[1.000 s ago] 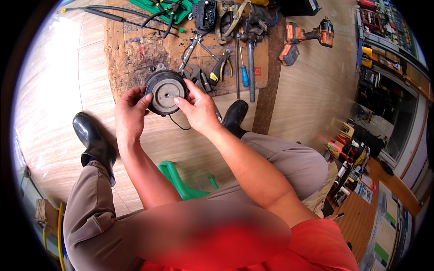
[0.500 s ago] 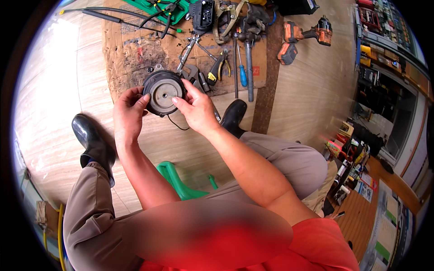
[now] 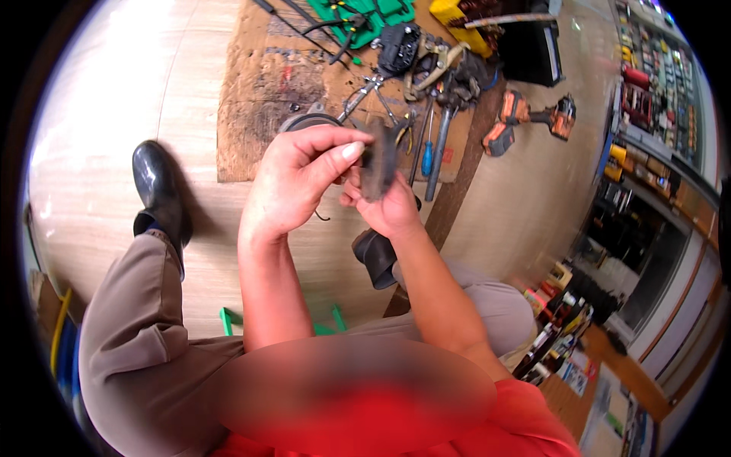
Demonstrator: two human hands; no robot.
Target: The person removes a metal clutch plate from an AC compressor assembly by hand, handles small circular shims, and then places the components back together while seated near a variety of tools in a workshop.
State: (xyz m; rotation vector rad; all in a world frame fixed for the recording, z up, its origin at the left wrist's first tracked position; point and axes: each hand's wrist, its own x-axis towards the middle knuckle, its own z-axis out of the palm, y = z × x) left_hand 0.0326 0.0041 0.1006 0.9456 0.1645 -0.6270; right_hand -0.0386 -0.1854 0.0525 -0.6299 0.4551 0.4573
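Note:
A dark round disc [image 3: 379, 164], turned edge-on and blurred by motion, is gripped from below by my right hand [image 3: 390, 206]. My left hand [image 3: 293, 179] is closed in a pinch of thumb and forefinger right at the disc's left face. Whether anything small sits in that pinch is hidden. Behind my left hand, a round grey-and-black metal part [image 3: 311, 120] with a mounting tab lies at the cardboard's near edge, mostly covered by the hand. A thin black wire end [image 3: 323, 218] shows below my left wrist.
Stained cardboard [image 3: 251, 114] carries pliers [image 3: 406, 133], a blue screwdriver [image 3: 427, 158], a hammer [image 3: 440, 156], a black housing [image 3: 398, 49] and a green tray [image 3: 365, 19]. An orange cordless driver [image 3: 562, 118] lies to the right. My boots [image 3: 156, 179] flank the work; a green stool [image 3: 329, 327] is below.
Both hands held the round part face-up; now a disc is held edge-on, farther right, and a round part lies behind my left hand. The view has shifted, too.

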